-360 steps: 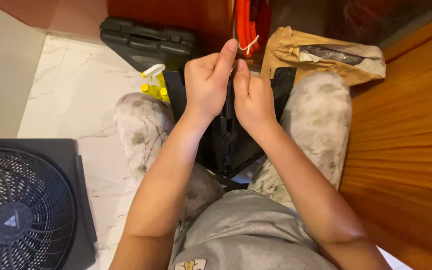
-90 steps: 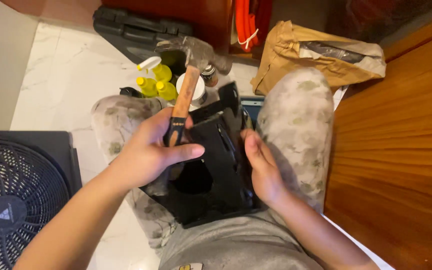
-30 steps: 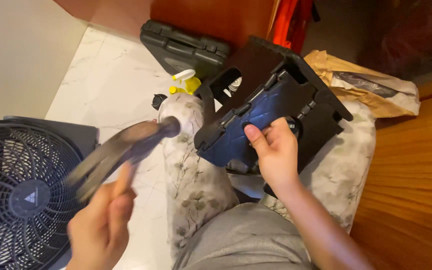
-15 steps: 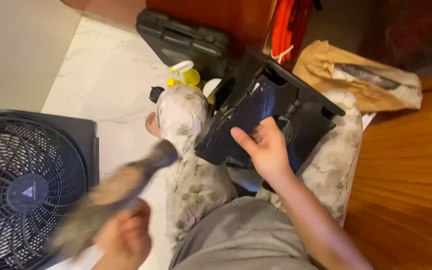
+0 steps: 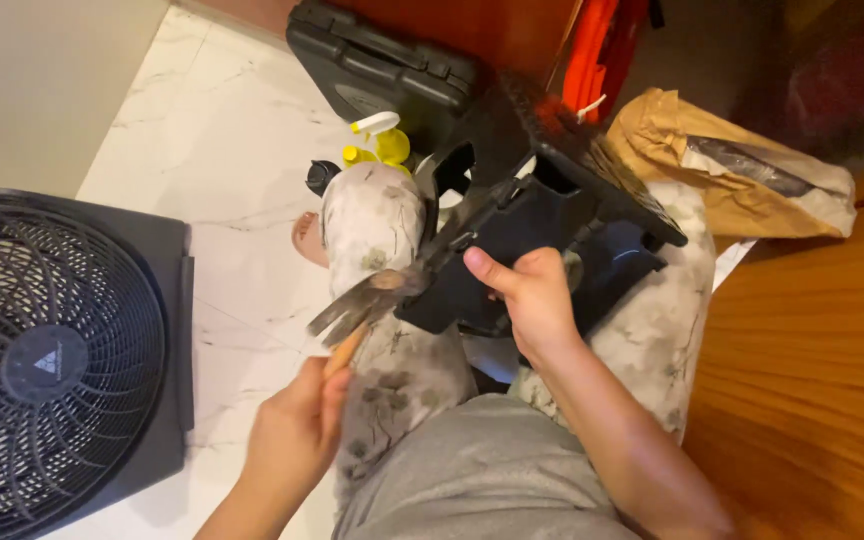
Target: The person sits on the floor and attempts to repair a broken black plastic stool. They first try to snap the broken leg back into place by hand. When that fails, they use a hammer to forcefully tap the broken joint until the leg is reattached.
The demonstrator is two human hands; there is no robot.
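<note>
Presently, a wooden-handled hammer with a grey metal head [image 5: 372,305] is gripped by the left hand [image 5: 292,435], whose fingers are closed around the lower end of the handle; the blurred head is seen at the lower edge of a black moulded plastic panel with cut-out openings [image 5: 542,215]. That panel is held tilted above the lap, and the right hand [image 5: 532,300] is clasped on its lower edge, thumb laid across the near face and fingers curled behind. Both hands are thus shut on something. Legs in pale patterned trousers [image 5: 382,260] are stretched out beneath the panel, and a grey shirt [image 5: 492,480] is seen at six o'clock.

At nine o'clock a black box fan with a round grille [image 5: 52,360] is laid flat on the white marble floor [image 5: 212,130]. At twelve o'clock a black plastic tool case [image 5: 372,65] is set against red-brown wood, and just below it a yellow spray bottle with a white trigger [image 5: 382,140] is seen behind the knee. At two o'clock a crumpled brown paper bag [image 5: 732,165] is lying, with an orange upright object [image 5: 592,50] near it. Wooden flooring [image 5: 812,380] is spread from three to five o'clock.
</note>
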